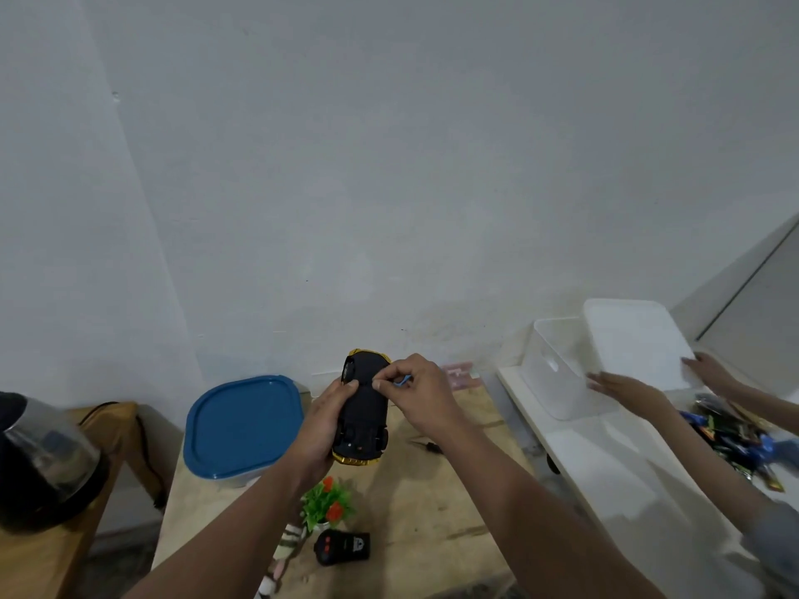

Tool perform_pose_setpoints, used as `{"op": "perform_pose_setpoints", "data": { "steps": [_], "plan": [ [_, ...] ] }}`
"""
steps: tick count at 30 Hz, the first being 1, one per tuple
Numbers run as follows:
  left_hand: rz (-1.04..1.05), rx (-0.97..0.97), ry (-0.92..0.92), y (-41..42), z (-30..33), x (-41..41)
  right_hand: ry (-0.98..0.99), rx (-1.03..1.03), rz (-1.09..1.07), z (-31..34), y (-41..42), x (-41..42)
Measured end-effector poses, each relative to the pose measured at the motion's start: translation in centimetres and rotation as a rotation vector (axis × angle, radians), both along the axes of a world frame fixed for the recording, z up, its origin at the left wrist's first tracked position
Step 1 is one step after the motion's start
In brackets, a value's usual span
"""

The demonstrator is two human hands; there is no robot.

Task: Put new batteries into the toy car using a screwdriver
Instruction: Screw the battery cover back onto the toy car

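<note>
Your left hand (326, 419) gripped the upturned toy car (362, 410) while your right hand (417, 393) pinched a small blue tool (402, 381) against it, so one slip could've skated off the underside.

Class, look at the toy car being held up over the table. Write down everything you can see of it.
The black toy car with gold trim looks plastic and is held off the wooden table, its dark underside facing the camera, wheels showing near the lower end. The left hand grips its side. The right hand rests its fingertips near the upper end and pinches a small blue thing against it.
</note>
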State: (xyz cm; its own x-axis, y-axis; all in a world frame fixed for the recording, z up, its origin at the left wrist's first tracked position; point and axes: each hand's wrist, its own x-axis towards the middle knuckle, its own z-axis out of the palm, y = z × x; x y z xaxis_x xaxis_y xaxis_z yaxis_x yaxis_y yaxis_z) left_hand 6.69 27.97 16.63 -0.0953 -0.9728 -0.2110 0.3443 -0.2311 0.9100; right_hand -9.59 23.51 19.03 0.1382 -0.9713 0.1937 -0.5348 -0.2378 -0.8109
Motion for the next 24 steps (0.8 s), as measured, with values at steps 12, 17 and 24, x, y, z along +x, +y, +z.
{"op": "perform_pose_setpoints", "data": {
  "steps": [12, 17, 24],
  "plan": [
    [-0.002, 0.03, -0.007, -1.9, -1.5, -1.1, -0.143, 0.041, -0.041, -2.8, -0.7, -1.0],
    [-0.011, 0.063, 0.024, -3.9, -2.3, -2.4, -0.051, -0.024, -0.026, -3.4, -1.4, -2.4],
    [-0.011, 0.08, 0.041, -8.3, -2.5, -3.8, -0.107, 0.107, 0.082, -4.6, -5.2, -4.9]
  ]
}}
